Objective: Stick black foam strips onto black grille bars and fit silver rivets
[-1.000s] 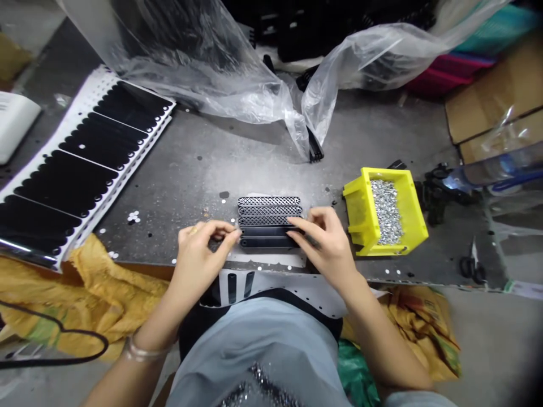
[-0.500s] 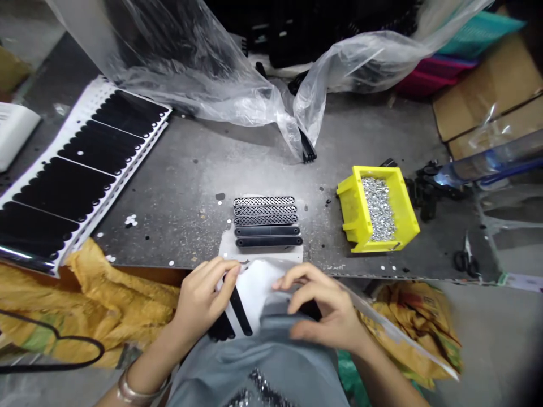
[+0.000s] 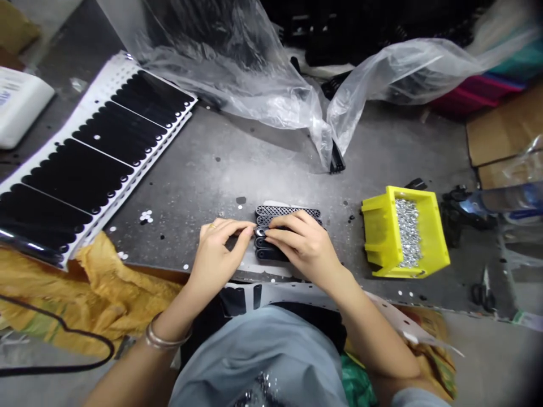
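Several black plastic bars (image 3: 271, 255) lie side by side at the table's front; the far ones have a lattice face. My left hand (image 3: 223, 246) is closed in a pinch at the left end of the middle bar, where a thin black sticker strip (image 3: 260, 232) with a light ring-shaped end shows. My right hand (image 3: 303, 243) bends over the bars, its fingertips closed on that strip near the same end. Its fingers hide most of the strip. On my lap rests a white backing sheet (image 3: 271, 294) with a few black strips.
A yellow bin (image 3: 432, 232) of small shiny metal pieces stands right of the bars. Scissors (image 3: 483, 291) lie near the right edge. Sheets of black stickers (image 3: 93, 164) spread at left. A clear plastic bag (image 3: 271, 107) drapes over the back.
Both hands have moved up from the sheet on my lap to the bars on the table. The right fingers, spread before, are now closed at the middle bar. The view has shifted.
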Demonstrator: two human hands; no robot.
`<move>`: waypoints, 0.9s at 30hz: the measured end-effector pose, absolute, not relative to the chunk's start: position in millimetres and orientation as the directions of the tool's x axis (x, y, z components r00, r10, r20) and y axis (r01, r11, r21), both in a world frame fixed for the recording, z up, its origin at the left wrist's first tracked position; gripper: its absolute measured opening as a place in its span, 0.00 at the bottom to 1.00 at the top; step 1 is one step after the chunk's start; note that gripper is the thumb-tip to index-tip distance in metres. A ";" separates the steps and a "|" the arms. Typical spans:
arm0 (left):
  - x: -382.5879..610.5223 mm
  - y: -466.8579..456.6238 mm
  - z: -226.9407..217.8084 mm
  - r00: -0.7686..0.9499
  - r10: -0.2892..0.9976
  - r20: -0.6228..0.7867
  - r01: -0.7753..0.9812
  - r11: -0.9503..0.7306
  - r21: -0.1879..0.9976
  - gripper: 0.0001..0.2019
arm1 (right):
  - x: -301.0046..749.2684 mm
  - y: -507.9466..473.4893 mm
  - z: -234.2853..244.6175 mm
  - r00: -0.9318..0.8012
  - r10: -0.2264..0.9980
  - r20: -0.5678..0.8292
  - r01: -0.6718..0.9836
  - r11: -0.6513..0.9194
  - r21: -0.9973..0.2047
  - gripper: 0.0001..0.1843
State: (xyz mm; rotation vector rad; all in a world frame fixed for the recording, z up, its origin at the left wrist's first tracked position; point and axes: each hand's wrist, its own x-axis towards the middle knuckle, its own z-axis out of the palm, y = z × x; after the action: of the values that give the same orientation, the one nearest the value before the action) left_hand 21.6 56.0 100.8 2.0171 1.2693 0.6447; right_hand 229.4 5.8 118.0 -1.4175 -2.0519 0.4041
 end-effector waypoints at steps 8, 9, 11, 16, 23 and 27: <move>28.5 62.6 98.5 0.378 0.925 -0.027 0.553 -0.203 0.808 0.08 | 232.8 5.7 124.9 -0.235 0.945 0.229 0.748 0.326 -0.578 0.10; 29.0 64.0 98.8 0.380 0.924 -0.031 0.556 -0.201 0.806 0.09 | 238.2 2.1 127.1 -0.218 0.952 0.214 0.753 0.304 -0.583 0.10; 29.2 66.3 98.7 0.390 0.920 -0.041 0.557 -0.201 0.806 0.09 | 253.2 -7.4 131.1 -0.139 0.976 0.166 0.748 0.213 -0.628 0.11; 27.1 68.1 96.3 0.405 0.913 -0.041 0.554 -0.209 0.806 0.11 | 284.3 -25.5 127.0 0.089 0.986 0.142 0.613 0.058 -0.788 0.07; 27.4 71.3 100.1 0.431 0.902 -0.018 0.570 -0.256 0.781 0.11 | 286.1 -24.9 119.9 0.058 0.977 0.207 0.644 0.122 -0.755 0.07; 11.5 44.6 109.5 0.474 0.879 0.040 0.618 -0.365 0.696 0.09 | 275.6 -57.0 134.3 0.154 0.925 0.348 0.723 0.135 -0.678 0.12</move>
State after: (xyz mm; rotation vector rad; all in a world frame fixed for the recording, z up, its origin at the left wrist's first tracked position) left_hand 11.5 44.6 109.5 2.1082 1.2351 0.5500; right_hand 275.6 -57.0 134.3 -1.6327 -1.6137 0.3188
